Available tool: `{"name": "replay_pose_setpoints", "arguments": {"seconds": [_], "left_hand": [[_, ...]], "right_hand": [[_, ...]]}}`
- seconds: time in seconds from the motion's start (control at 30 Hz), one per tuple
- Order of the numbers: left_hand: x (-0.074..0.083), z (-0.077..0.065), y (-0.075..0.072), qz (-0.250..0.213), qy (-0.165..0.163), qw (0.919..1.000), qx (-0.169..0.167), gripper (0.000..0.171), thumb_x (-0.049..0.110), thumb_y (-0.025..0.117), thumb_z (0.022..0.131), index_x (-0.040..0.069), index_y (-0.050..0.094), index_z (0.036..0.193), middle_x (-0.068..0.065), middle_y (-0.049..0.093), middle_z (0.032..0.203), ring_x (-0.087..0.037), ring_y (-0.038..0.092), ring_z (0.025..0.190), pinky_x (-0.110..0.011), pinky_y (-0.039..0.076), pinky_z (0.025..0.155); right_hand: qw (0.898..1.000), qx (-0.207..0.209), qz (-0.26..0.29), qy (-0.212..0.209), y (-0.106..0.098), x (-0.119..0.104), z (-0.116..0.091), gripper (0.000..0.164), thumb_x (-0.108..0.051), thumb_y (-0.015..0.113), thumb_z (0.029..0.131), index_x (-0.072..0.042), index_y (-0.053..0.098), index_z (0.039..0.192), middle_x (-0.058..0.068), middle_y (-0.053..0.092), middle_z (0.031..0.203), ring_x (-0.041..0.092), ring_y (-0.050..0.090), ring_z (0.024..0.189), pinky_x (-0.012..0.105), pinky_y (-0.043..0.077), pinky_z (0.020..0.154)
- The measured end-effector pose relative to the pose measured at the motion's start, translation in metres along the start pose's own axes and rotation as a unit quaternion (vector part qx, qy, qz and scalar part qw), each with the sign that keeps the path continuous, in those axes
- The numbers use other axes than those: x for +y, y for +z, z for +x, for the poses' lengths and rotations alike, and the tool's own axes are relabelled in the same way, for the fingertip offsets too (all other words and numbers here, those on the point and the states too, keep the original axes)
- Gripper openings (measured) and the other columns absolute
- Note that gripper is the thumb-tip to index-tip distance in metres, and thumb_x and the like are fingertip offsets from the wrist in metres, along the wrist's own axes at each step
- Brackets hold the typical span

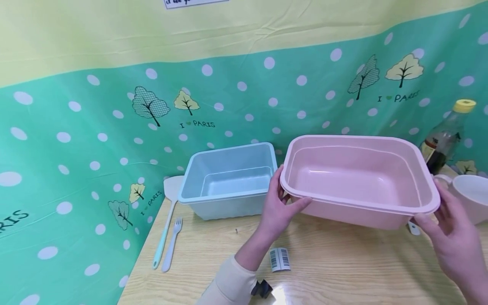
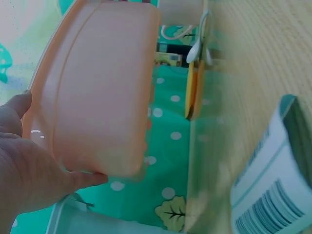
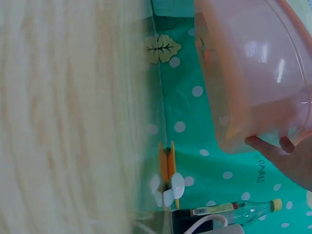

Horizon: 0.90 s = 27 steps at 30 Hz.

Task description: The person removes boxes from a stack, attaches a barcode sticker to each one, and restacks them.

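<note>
Raised off the wooden table, a pink plastic basin (image 1: 343, 186) is held between both hands, its open side tipped toward the head camera. My left hand (image 1: 280, 212) grips the basin's left end, thumb along the front below the rim and fingers at the side. At the opposite end, the right hand (image 1: 451, 228) holds the right front corner. The right wrist view shows that hand's fingertips (image 3: 261, 144) against the basin's outer wall. A light blue basin (image 1: 236, 182) stands on the table just left of the pink one, close behind the left hand.
A spatula (image 1: 163, 237) and a fork (image 1: 173, 245) lie at the table's left edge. A barcode label (image 1: 280, 259) and a small black object (image 1: 262, 289) are near the left forearm. At right stand a bottle (image 1: 442, 144) and a mug (image 1: 472, 195); a white spoon (image 3: 177, 186) lies nearby.
</note>
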<state>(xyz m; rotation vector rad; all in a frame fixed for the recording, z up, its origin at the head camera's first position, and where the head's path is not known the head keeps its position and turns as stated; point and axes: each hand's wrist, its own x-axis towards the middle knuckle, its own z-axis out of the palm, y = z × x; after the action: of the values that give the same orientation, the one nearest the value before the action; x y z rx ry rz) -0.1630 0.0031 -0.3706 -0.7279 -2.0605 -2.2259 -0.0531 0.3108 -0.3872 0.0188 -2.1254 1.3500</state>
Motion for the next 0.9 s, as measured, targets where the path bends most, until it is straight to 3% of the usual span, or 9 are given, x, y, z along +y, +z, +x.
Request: {"name": "replay_pose_setpoints", "arguments": {"seconds": [0.43, 0.67, 0.77, 0.9], "left_hand": [[-0.013, -0.004, 0.006, -0.022, -0.025, 0.9994, 0.01, 0.095, 0.015, 0.085, 0.082, 0.019, 0.028, 0.158, 0.008, 0.048, 0.148, -0.015, 0.051, 0.131, -0.039, 0.041, 0.111], [-0.017, -0.004, 0.007, -0.03, -0.035, 0.9988, 0.015, 0.098, 0.015, 0.087, 0.081, 0.017, 0.027, 0.159, 0.004, 0.047, 0.151, -0.025, 0.048, 0.136, -0.037, 0.041, 0.11], [-0.019, -0.005, 0.008, -0.031, -0.041, 0.9985, 0.017, 0.097, 0.013, 0.087, 0.081, 0.017, 0.028, 0.158, 0.006, 0.047, 0.15, -0.02, 0.049, 0.134, -0.037, 0.041, 0.11], [-0.02, -0.005, 0.009, -0.028, -0.049, 0.9982, 0.017, 0.097, 0.013, 0.086, 0.081, 0.018, 0.028, 0.158, 0.01, 0.048, 0.149, -0.012, 0.05, 0.132, -0.035, 0.04, 0.111]], "right_hand": [[1.0, -0.006, 0.008, 0.004, -0.001, 0.014, -0.003, 0.073, 0.013, 0.053, 0.098, -0.015, 0.026, 0.16, 0.0, 0.028, 0.164, 0.008, 0.026, 0.148, 0.009, 0.03, 0.106], [0.999, -0.009, 0.036, 0.016, -0.002, 0.02, -0.001, 0.072, 0.013, 0.054, 0.097, -0.014, 0.029, 0.159, 0.0, 0.029, 0.164, 0.008, 0.028, 0.147, 0.005, 0.033, 0.1], [0.999, -0.017, 0.04, 0.019, -0.003, 0.024, 0.0, 0.072, 0.013, 0.054, 0.098, -0.015, 0.029, 0.159, -0.001, 0.03, 0.164, 0.007, 0.03, 0.146, 0.003, 0.035, 0.094], [0.995, -0.034, 0.093, 0.022, -0.006, 0.03, -0.001, 0.072, 0.014, 0.053, 0.097, -0.014, 0.029, 0.159, -0.001, 0.03, 0.164, 0.006, 0.031, 0.145, 0.004, 0.04, 0.089]]}}
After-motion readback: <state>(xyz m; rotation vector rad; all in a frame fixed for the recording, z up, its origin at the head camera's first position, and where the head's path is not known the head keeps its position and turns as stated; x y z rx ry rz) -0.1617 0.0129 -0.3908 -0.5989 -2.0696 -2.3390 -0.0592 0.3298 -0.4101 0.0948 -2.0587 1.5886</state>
